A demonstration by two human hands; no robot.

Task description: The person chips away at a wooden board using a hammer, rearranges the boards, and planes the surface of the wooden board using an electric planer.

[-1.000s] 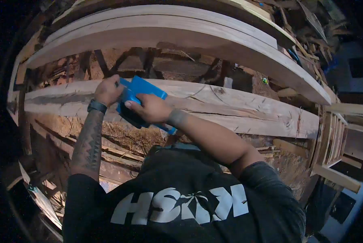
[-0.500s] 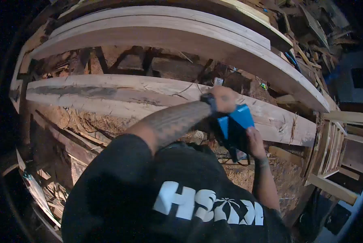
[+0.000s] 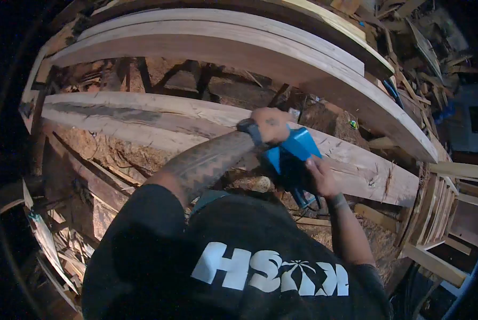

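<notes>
My left hand (image 3: pixel 271 126), with a dark watch on its wrist, is closed over the top of a blue-and-black electric planer (image 3: pixel 301 144). My right hand (image 3: pixel 321 176) grips the planer's near right side, its thumb lying against the blue housing. The planer is tilted over the near edge of a long, pale wooden beam (image 3: pixel 191 118). Its underside, and whether it touches the wood, are hidden from me. A dark cord seems to hang from its lower end.
Beyond the beam lie stacked long planks (image 3: pixel 239 40). Sawdust and wood scraps (image 3: pixel 116 154) cover the ground on the near side. A slatted wooden frame (image 3: pixel 436 213) stands at the right end. Offcuts (image 3: pixel 425 48) are piled at the upper right.
Both hands and the planer have moved left along the beam, and the planer's angle has shifted slightly. The view has also shifted a little. Both hands keep their grip.
</notes>
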